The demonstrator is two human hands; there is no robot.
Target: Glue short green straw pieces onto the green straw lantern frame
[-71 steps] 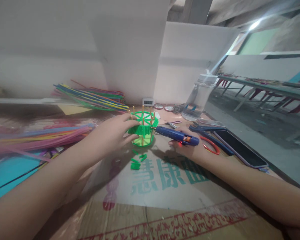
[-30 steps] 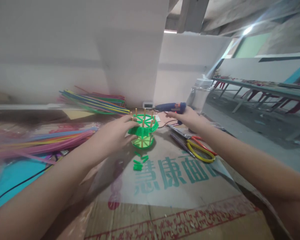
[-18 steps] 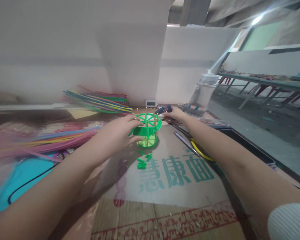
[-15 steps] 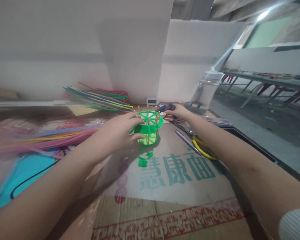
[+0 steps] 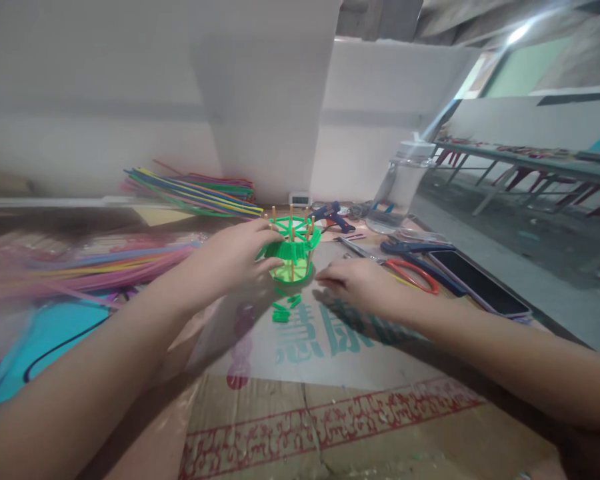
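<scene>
Left hand (image 5: 233,257) grips the small green basket of plastic strips woven round upright wooden sticks (image 5: 291,253), with fingers curled against its left side. This basket stands upright on the flattened brown cardboard sheet with green printed characters (image 5: 340,347) that covers the worktop. Right hand (image 5: 353,283) lies open and palm down on the cardboard just right of the basket, holding nothing. Short green cut strip pieces (image 5: 284,308) lie scattered just in front of the basket. A blue hot-glue gun (image 5: 333,215) rests behind the basket, apart from both hands. Red-handled pliers (image 5: 413,275) and a dark smartphone (image 5: 477,283) lie to the right. Bundles of long coloured plastic strips (image 5: 195,193) lie at the left rear.
</scene>
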